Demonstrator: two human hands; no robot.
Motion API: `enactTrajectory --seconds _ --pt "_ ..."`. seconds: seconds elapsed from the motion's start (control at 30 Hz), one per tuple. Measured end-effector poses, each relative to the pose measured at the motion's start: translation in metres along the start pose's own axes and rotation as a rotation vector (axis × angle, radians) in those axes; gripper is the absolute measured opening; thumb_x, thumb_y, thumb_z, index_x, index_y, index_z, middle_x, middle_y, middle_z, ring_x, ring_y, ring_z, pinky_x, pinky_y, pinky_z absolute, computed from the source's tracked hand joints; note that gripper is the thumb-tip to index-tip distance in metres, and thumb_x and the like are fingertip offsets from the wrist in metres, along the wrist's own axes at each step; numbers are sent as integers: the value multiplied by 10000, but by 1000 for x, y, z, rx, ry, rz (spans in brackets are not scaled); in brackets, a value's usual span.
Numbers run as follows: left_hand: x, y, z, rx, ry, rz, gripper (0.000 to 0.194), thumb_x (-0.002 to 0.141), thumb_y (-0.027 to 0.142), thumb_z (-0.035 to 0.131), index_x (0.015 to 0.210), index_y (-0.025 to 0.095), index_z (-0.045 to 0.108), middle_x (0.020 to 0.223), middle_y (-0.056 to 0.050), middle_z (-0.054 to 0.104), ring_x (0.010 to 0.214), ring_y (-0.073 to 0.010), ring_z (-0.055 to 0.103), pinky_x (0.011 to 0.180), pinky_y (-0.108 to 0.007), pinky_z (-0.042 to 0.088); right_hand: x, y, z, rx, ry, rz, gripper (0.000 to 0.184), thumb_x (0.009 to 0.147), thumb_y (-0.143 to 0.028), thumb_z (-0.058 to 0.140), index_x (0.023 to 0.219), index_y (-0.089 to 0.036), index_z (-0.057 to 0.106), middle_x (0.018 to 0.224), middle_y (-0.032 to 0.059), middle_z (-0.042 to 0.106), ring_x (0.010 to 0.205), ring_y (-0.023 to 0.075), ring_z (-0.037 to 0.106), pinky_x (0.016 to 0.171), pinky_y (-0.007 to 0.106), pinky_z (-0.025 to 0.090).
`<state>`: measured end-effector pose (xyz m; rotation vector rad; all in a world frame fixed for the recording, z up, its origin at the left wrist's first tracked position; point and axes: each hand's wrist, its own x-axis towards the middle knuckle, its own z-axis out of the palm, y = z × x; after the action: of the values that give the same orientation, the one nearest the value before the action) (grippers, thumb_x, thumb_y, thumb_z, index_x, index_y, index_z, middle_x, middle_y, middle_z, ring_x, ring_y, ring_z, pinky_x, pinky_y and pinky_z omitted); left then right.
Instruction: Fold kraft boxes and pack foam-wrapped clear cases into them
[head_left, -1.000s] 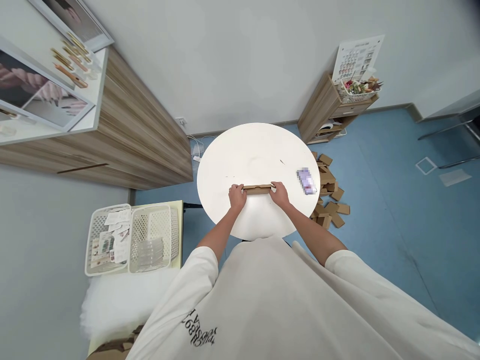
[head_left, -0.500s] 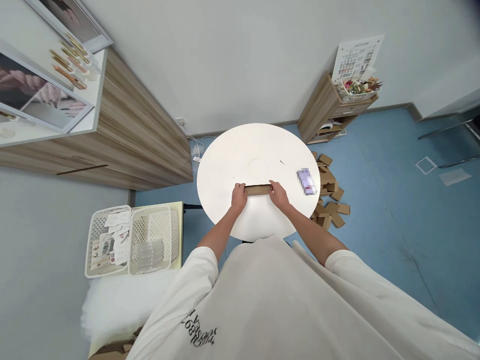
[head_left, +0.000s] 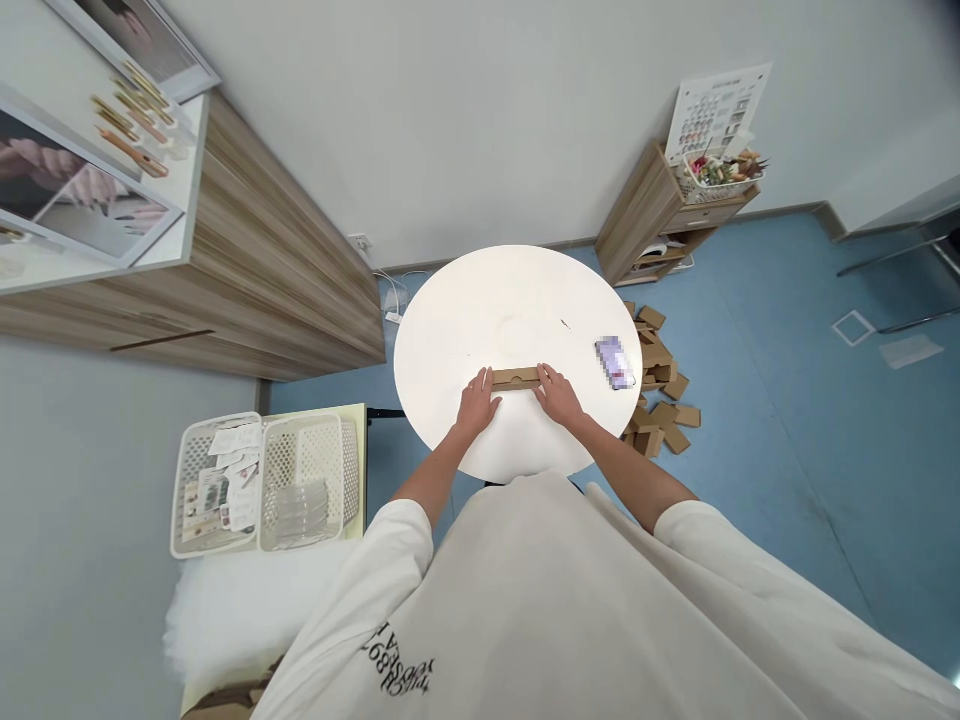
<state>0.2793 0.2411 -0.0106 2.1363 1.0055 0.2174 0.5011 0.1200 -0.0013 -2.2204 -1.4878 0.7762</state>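
Observation:
A small brown cardboard box [head_left: 516,380], long and narrow, lies on the white round table [head_left: 517,290] near its front half. Its lid is down, and a thumb notch shows in the front edge. My left hand [head_left: 477,402] grips the box's left end, fingers on top and thumb toward the near side. At the other end my right hand [head_left: 558,396] holds it the same way. A phone-like purple item [head_left: 615,362], pixelated, lies on the table to the right of my right hand.
Several brown cardboard boxes [head_left: 664,415] are piled on the blue floor right of the table. Two white baskets [head_left: 260,480] with papers and clear plastic pieces stand at left. A wooden cabinet [head_left: 292,250] rises at the left, a small shelf unit [head_left: 637,215] at the back right.
The box's lid, which stood partly open with a dark gap along the top, is now down. Both hands have shifted their fingers onto the top of the box.

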Motion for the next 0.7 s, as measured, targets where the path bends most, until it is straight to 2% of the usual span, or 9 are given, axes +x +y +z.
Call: enactTrajectory --seconds 0.13,0.2,0.27,0.37,0.47,0.53,0.7 --pt "-10 -4 8 74 -28 5 783 932 325 530 1630 233 186 1688 -157 180 1528 -378 223 1193 -553 205 -5 5 9 -72 -37 1 767 974 -530 461 1638 -280 170 1713 63 101 1460 381 288 1169 573 275" --pt "-11 -5 10 133 -27 -5 798 931 268 509 1638 234 140 1688 -154 180 1526 -361 224 1196 -533 200 -5 7 12 -82 -37 -10 783 974 -530 460 1643 -277 142 1715 74 80 1464 387 278 1167 575 266" --pt "-9 -5 11 180 -26 -9 806 926 217 497 1641 227 124 1656 -169 252 1497 -355 273 1180 -517 232 -2 8 13 -102 -46 -14 793 975 -525 466 1645 -277 123 1711 89 93 1458 391 284 1160 570 270" --pt "-6 -6 12 186 -16 -4 785 926 184 488 1636 207 155 1541 -199 402 1410 -363 384 1130 -514 305 0 5 13 -153 -52 0 801 979 -506 468 1647 -261 99 1679 138 182 1413 389 338 1128 550 312" --pt "-2 -5 12 146 6 -24 726 941 217 498 1614 191 227 1422 -203 495 1319 -366 464 1078 -510 370 2 -3 14 -220 -59 29 790 995 -460 450 1646 -218 72 1564 187 361 1333 371 411 1071 512 372" --pt "1 -4 11 100 17 -53 667 955 250 497 1585 179 289 1350 -195 539 1259 -354 511 1047 -495 408 4 -9 14 -243 -67 53 781 1000 -424 449 1643 -199 67 1473 190 449 1277 358 448 1033 485 399" --pt "4 0 6 -91 23 -133 519 992 312 471 1498 216 408 1254 -153 596 1072 -283 630 940 -420 493 9 -20 10 -193 -45 140 715 1007 -399 453 1625 -186 163 1325 184 550 1179 337 508 969 435 424"
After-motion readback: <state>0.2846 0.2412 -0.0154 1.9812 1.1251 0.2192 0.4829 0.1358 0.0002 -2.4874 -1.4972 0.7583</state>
